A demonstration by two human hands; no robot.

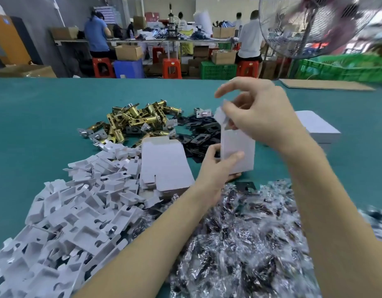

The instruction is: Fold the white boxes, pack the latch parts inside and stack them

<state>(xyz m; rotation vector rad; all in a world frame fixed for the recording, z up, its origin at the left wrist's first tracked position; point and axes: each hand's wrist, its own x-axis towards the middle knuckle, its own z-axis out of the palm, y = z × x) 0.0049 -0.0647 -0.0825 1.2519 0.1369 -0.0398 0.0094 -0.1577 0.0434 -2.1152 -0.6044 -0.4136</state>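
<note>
The white box [237,151] stands upright just above the green counter [46,125], a little to the 3 o'clock side of the view's centre. The left hand [215,168] holds its lower part, the thumb pressed across the front face and the fingers curled behind, so that grip is grasping the box. The right hand [256,117] comes in from 12 o'clock and works at the box's open top, its fingers pinching the small top flap [221,116]; that grip is grasping the flap.

At 9 o'clock of the box lies a stack of flat box blanks [164,162]. Farther out toward 8 o'clock spreads a large heap of white card inserts [74,222]. At 11 o'clock sits a pile of brass latch parts [138,119], and just beside it, directly behind the box, a pile of black strike plates [203,134]. Clear bags of small hardware [239,244] cover the counter at 6 o'clock, under both forearms. Finished white boxes [319,127] rest at 3 o'clock.
</note>
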